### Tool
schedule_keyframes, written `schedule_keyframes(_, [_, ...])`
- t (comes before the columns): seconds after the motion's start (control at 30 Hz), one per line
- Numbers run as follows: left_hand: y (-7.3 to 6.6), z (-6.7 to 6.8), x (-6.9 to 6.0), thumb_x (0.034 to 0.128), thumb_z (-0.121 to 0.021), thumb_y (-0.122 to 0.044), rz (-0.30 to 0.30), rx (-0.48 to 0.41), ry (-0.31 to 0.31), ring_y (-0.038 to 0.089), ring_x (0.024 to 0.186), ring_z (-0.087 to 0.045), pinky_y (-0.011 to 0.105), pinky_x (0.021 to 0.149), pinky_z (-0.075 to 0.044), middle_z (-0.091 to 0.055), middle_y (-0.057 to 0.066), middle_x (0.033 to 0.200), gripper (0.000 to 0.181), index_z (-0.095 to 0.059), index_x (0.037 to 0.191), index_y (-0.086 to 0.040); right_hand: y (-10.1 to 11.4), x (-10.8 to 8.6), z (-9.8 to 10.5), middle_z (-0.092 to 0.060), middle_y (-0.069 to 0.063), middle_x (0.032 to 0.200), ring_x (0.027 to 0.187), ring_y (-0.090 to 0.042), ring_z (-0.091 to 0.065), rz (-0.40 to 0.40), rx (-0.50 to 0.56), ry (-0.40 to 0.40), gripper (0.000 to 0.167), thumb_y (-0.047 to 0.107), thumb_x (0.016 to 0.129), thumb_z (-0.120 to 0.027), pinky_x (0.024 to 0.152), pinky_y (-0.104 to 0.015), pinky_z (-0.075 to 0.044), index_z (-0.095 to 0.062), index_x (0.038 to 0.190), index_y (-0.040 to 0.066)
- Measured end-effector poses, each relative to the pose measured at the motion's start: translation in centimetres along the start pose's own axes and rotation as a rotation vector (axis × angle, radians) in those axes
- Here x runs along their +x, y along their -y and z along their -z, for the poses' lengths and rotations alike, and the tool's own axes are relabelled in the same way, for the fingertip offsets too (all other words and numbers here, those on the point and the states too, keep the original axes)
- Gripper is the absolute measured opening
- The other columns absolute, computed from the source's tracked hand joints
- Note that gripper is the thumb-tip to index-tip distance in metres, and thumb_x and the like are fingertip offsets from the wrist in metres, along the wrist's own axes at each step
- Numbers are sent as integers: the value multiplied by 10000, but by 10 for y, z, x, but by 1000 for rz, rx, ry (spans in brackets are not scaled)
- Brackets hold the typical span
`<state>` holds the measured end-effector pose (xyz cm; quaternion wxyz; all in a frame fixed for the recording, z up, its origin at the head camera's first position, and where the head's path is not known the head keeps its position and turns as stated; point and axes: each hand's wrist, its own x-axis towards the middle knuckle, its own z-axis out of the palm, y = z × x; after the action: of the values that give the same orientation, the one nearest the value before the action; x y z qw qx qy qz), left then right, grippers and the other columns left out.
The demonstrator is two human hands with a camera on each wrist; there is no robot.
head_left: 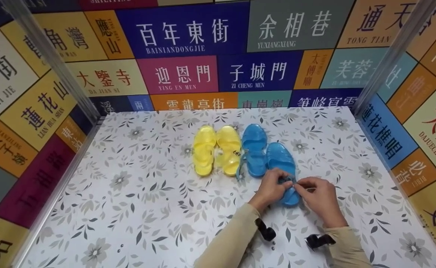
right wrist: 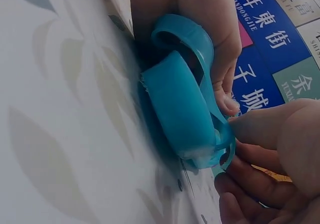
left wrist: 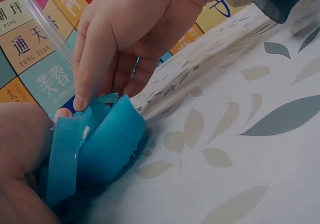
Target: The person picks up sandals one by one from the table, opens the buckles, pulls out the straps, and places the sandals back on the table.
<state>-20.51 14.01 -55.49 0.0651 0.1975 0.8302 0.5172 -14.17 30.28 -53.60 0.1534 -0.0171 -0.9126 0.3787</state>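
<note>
A blue jelly sandal (head_left: 279, 155) lies sole down on the table, toe pointing away, at the right end of a row. My left hand (head_left: 272, 187) grips its ankle strap from the left. From the right, my right hand (head_left: 319, 191) pinches the strap end between thumb and fingers, at the outer side of the heel. In the right wrist view the ankle strap (right wrist: 189, 28) loops behind the heel (right wrist: 175, 104). Fingers partly hide the fastening in every view. Another blue sandal (head_left: 254, 143) sits just left, its strap hanging loose at the side.
Left of the blue pair stand two yellow sandals, one further left (head_left: 204, 149) and one nearer (head_left: 228, 143). They rest on a white table covering (head_left: 128, 193) with grey leaf print. Clear corner posts and walls of coloured lettered panels (head_left: 182, 33) border the table.
</note>
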Motion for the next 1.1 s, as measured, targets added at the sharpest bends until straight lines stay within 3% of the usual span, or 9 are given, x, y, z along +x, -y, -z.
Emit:
schedule_keyframes(0.2, [0, 4, 0, 988, -743, -144, -38, 42, 4, 104, 1028, -627, 249, 983, -484, -708, 3, 1041, 101, -774, 1066, -88, 0, 1, -8, -789, -98, 876, 778, -228, -729, 44, 5, -64, 88, 78, 867, -846, 700, -97, -475, -830, 940, 31])
schedule_keyframes(0.4, [0, 5, -1, 980, -750, -147, -35, 46, -1, 96, 1018, -610, 249, 983, -475, -703, -5, 1030, 87, -769, 1038, -84, 1, 1, -12, -785, -105, 882, 779, -247, -710, 77, 13, -85, 74, 53, 881, -823, 697, -120, -470, -827, 948, 22])
schedule_keyframes(0.83, [1, -5, -4, 974, -760, -150, -6, 24, 8, 69, 988, -599, 213, 911, -490, -686, -33, 995, 63, -759, 996, -91, -2, -3, 3, -800, -114, 964, 881, -263, -758, -24, -21, 60, 144, 139, 914, -812, 748, -144, -525, -817, 1014, 35])
schedule_keyframes(0.97, [0, -4, -3, 975, -760, -160, -11, 50, 11, 69, 993, -593, 207, 918, -482, -691, -27, 1007, 86, -760, 1017, -85, -1, -2, 1, -798, -129, 944, 858, -285, -760, -19, -17, 25, 128, 111, 898, -821, 726, -105, -499, -818, 992, 24])
schedule_keyframes(1.1, [0, 1, 0, 979, -754, -157, -35, 74, 0, 90, 1013, -603, 215, 934, -480, -701, -11, 1016, 93, -765, 1029, -79, 1, 1, -5, -790, -129, 900, 810, -297, -753, 47, -10, -41, 92, 65, 882, -823, 703, -56, -460, -822, 956, 10])
